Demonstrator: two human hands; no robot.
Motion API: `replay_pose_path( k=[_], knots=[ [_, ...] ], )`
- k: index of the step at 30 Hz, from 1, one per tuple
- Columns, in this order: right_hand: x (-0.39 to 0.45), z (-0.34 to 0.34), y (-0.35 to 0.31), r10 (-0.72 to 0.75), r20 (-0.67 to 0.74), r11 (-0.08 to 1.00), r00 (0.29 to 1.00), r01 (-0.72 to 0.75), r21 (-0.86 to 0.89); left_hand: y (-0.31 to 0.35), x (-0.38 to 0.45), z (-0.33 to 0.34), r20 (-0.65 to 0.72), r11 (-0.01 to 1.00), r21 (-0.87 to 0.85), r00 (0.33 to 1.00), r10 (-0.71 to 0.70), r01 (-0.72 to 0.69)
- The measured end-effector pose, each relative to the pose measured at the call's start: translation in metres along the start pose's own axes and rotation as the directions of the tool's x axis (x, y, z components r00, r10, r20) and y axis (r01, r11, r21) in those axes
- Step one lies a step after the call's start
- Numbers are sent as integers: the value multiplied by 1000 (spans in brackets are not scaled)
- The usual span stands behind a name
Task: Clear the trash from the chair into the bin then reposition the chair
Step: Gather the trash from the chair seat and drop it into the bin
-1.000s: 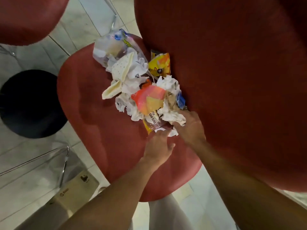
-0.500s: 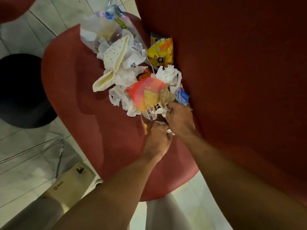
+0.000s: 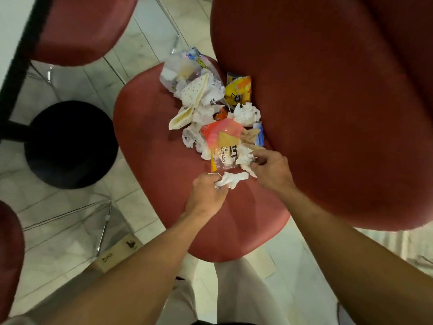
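Head view: left hand squeezes a tissue to lift it; right hand pinches more paper off the chair for the bin.

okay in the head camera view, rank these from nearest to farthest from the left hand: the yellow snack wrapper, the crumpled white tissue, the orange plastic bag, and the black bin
1. Crumpled white tissue: gripped in the left hand itself.
2. Orange plastic bag: just beyond the hand, mid-pile on the seat.
3. Yellow snack wrapper: far side of the pile, against the backrest.
4. Black bin: on the floor, off to the left of the chair.
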State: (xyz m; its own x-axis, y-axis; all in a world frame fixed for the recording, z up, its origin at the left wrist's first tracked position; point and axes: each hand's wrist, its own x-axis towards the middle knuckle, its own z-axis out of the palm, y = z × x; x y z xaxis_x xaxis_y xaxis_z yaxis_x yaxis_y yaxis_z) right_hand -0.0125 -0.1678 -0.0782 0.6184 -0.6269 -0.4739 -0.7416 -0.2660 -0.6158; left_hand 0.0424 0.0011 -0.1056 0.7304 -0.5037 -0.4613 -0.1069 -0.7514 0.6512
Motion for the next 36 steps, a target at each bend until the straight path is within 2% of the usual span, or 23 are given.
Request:
replay_pose_path(
  k=[3,8,14,18,25,31,36],
  knots=[
    [-29,-1,-19,-36,-6,999,999,36,8,-1,-31,-28,-58,1000,-7,998,23,-23],
    [-85,9,-45,-121,1,992,993,121,19,-22,-83,-63,-152,999,-42,988,-37,31],
    [-157,47,-74,-209,115,977,971,213,-24,-60,-149,-109,-232,978,-171,960,-157,119],
    [-202,87,-99,-300,179,938,937,325,-125,-92,-196,-140,-311,961,-238,926,-215,143],
    [-268,161,-139,-379,308,887,873,437,-149,-164,-273,-176,-373,890,-372,836,-402,262],
    [-321,222,-164,-409,450,837,794,523,-160,-230,-336,-194,-442,832,-438,724,-530,341],
    [-368,275,-178,-414,568,775,711,603,-189,-292,-388,-198,-433,673,-563,523,-735,480]
  ],
)
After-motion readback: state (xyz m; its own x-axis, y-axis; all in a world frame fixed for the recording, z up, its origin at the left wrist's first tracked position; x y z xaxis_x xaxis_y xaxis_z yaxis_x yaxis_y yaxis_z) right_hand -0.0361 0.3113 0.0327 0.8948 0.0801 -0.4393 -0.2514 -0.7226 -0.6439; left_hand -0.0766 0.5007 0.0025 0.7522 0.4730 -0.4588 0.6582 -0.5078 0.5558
